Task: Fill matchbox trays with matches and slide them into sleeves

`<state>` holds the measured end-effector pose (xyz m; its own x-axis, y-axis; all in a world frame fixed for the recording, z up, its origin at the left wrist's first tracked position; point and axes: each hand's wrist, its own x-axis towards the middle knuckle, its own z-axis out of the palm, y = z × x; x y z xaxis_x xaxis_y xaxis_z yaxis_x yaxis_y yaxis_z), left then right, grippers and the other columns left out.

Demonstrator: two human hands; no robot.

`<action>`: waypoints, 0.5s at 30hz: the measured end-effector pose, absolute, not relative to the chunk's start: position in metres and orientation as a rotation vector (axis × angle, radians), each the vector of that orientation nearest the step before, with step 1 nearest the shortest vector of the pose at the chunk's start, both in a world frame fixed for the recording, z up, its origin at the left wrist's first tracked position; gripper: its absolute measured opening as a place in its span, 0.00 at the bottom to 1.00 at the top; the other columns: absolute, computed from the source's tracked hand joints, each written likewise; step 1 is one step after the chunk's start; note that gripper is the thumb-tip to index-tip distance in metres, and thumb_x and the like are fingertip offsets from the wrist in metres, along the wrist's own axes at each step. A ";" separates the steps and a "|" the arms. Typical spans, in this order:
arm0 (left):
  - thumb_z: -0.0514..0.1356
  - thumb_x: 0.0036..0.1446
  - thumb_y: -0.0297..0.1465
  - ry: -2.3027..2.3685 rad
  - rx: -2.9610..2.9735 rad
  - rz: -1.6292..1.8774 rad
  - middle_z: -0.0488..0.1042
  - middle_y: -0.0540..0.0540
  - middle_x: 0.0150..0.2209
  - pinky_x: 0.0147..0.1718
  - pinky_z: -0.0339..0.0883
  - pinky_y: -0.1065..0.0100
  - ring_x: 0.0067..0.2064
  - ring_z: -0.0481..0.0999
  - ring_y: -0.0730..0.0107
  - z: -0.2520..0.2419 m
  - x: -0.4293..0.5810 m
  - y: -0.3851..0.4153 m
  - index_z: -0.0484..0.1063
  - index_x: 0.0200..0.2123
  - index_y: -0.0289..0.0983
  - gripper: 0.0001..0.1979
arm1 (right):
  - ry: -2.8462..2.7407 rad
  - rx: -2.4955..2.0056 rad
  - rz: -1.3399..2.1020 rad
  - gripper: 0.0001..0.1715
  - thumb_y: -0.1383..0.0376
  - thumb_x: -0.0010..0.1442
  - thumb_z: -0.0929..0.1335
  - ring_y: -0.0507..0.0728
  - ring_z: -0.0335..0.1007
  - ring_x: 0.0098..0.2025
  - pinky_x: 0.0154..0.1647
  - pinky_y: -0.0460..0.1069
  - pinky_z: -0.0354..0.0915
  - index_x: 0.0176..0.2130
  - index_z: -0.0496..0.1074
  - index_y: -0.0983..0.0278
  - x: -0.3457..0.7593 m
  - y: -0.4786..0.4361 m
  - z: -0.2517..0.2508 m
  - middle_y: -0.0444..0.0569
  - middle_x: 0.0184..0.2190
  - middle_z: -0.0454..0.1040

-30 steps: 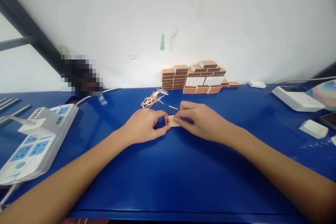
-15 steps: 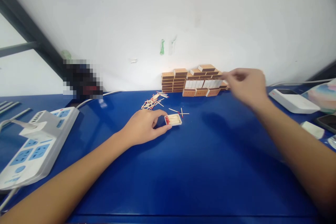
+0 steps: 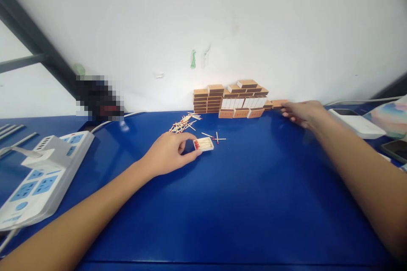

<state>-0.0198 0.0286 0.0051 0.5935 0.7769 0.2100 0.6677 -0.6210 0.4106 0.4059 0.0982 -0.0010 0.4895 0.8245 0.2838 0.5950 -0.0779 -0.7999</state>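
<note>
My left hand [image 3: 173, 152] grips the left end of a small white matchbox tray [image 3: 208, 147] between thumb and fingers. Red-headed matches [image 3: 203, 144] fill the tray, lying side by side. Over at the right by the wall, my right hand [image 3: 300, 114] has its fingertips closed on the end of an orange-brown matchbox [image 3: 279, 103]; whether this one is a full box or just its cover I cannot tell. Just beyond the tray, a few loose matches [image 3: 217, 138] lie crossed. A heap of matches [image 3: 183, 123] is spread behind my left hand.
Stacked matchboxes [image 3: 243, 101] stand against the white wall [image 3: 254, 29]. At the left lies a white power strip [image 3: 47, 178] with a plug and cables. A white device [image 3: 358, 123] and a dark phone [image 3: 396, 150] sit at the right on the blue table [image 3: 222, 211].
My right hand has come down from in front of the stack and moved right to the matchbox by the wall. My left hand still holds the tray. The view has shifted slightly.
</note>
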 end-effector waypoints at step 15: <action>0.66 0.63 0.39 1.190 2.625 0.862 0.78 0.50 0.33 0.32 0.66 0.69 0.29 0.71 0.73 0.002 -0.019 0.028 0.79 0.48 0.39 0.13 | -1.642 -1.436 0.723 0.23 0.47 0.62 0.72 0.51 0.58 0.19 0.20 0.48 0.52 0.26 0.75 0.61 0.251 0.016 0.018 0.42 0.17 0.66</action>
